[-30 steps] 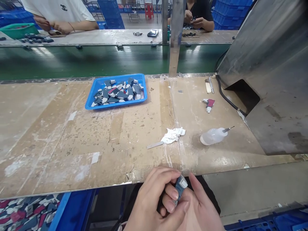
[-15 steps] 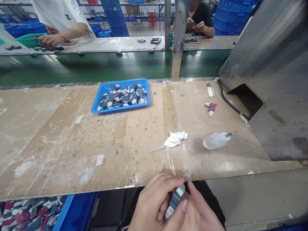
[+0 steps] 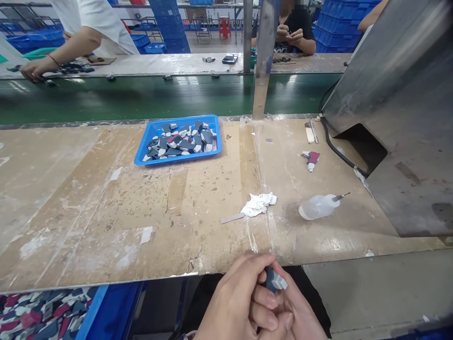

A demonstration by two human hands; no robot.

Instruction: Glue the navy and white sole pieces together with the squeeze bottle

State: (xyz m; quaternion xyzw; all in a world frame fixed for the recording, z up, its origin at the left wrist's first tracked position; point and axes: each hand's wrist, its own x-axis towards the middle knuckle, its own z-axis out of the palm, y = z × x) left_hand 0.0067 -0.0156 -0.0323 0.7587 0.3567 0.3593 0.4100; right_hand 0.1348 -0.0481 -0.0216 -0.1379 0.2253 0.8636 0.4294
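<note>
A small dark blue-grey and white piece (image 3: 275, 280) is held between my two hands, just below the table's front edge. My left hand (image 3: 235, 300) wraps round it from the left, fingers curled. Cupped against it from the right is my right hand (image 3: 300, 302), its fingers partly hidden behind the left. On the table, a blue tray (image 3: 170, 161) holds several similar pieces. A crumpled white cloth (image 3: 260, 205) lies round a flat metal strip (image 3: 232, 218). To its right a translucent bottle (image 3: 316, 208) with a thin metal tip lies on its side.
A red and white piece (image 3: 312, 158) lies near a metal housing (image 3: 406, 132) at right. Lower left, a blue crate (image 3: 92, 314) holds several pieces. Beyond a green conveyor (image 3: 141, 98), people work at another table; a metal post (image 3: 261, 71) stands before it.
The held piece has turned in my hands, its white end now pointing right, and my left fingers have curled further over. Across the conveyor, a person's arm has reached left; pieces on the belt have shifted left.
</note>
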